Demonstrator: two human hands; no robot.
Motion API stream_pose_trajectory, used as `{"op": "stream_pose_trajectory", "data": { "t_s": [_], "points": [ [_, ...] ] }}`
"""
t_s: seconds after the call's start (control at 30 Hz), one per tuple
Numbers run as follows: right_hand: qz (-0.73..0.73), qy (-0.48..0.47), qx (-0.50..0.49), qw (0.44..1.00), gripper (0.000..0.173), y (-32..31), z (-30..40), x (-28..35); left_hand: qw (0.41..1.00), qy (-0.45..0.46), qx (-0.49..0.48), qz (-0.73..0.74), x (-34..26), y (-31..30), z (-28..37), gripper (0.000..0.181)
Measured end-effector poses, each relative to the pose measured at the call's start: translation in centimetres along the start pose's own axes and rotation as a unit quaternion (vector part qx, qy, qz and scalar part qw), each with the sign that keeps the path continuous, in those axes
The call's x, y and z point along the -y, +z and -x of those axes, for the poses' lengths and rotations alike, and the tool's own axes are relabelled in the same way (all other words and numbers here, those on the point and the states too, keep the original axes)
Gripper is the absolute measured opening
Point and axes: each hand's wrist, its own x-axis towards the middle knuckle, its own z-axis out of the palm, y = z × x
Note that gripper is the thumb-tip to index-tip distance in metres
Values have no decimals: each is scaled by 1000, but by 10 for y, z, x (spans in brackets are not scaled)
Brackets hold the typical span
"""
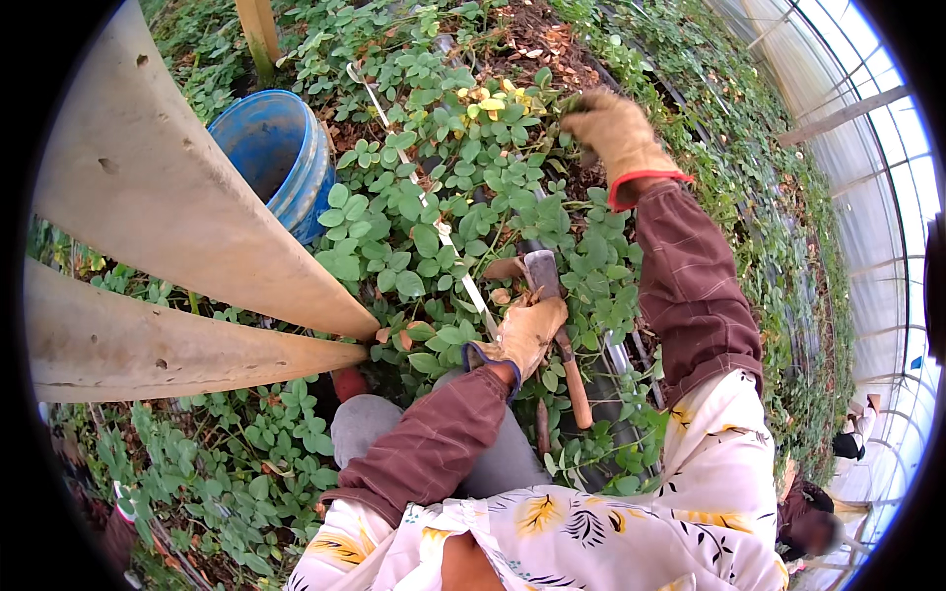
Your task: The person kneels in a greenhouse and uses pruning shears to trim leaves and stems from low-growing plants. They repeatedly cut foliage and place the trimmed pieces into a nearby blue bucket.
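Observation:
My left hand (pixel 533 334), in a tan work glove with a blue cuff edge, is closed around a hand tool with a flat metal blade (pixel 544 272) and a wooden handle (pixel 576 393). A second brownish blade (pixel 504 267) and a darker handle end (pixel 543 428) show beside it; whether they form a second tool is unclear. My right hand (pixel 615 137), in a tan glove with a red cuff edge, is reached forward over leafy plants (pixel 510 173) beside yellowed leaves (pixel 491 103). Its fingers are curled and blurred, so anything inside them is hidden.
Two wide wooden boards or posts (pixel 199 196) rise close on my left. A blue bucket (pixel 270 148) stands behind them. A white strip (pixel 443 233) runs through the foliage. Dark hoses (pixel 613 384) lie along the row. Another person (pixel 805 517) is at the lower right.

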Motion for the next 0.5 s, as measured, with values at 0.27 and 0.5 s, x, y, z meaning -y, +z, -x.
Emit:
{"op": "stream_pose_trajectory", "data": {
  "t_s": [0.27,0.5],
  "points": [
    [189,-406,40,893,64,-7,49,130,973,208,-54,86,42,11,-20,42],
    [144,-278,105,944,25,5,138,-37,945,242,-214,45,33,-6,-7,41]
  ]
}}
